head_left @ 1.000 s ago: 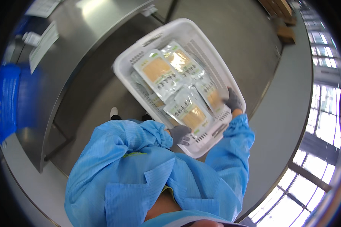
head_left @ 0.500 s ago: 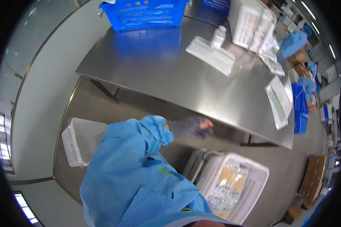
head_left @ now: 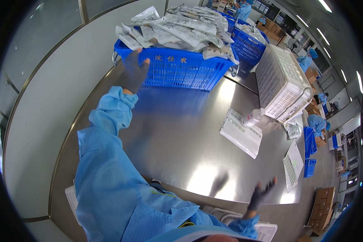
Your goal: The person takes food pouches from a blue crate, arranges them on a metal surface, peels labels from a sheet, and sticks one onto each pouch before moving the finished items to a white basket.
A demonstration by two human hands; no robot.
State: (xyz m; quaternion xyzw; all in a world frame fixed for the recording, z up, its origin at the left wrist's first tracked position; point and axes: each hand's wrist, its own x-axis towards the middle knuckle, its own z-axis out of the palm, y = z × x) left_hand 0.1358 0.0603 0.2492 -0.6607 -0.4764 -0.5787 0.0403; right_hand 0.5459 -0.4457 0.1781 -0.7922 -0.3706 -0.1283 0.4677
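My left hand (head_left: 135,73), in a dark grey fingerless glove, reaches to the left front of a blue slotted plastic basket (head_left: 177,74). Its thumb and fingers are apart in front of the basket wall; whether they touch it I cannot tell. Silvery flat pouches (head_left: 185,30) with print heap above the basket's rim. Low at the right, my right hand (head_left: 260,195), gloved the same way, hovers by the near edge of the steel table (head_left: 165,133), fingers spread and nothing in them.
Right of the middle, a white bottle (head_left: 253,117) rests by a sheet of paper (head_left: 241,139). A white crate (head_left: 280,82) stands behind it, beside a second filled blue basket (head_left: 248,46). Another sheet (head_left: 293,165) lies near the right edge. Co-workers in blue (head_left: 306,60) are farther off.
My view has tilted up, bringing the pouches in the basket into sight. My left hand has gone from below the table edge to the blue basket. My right hand has come into view.
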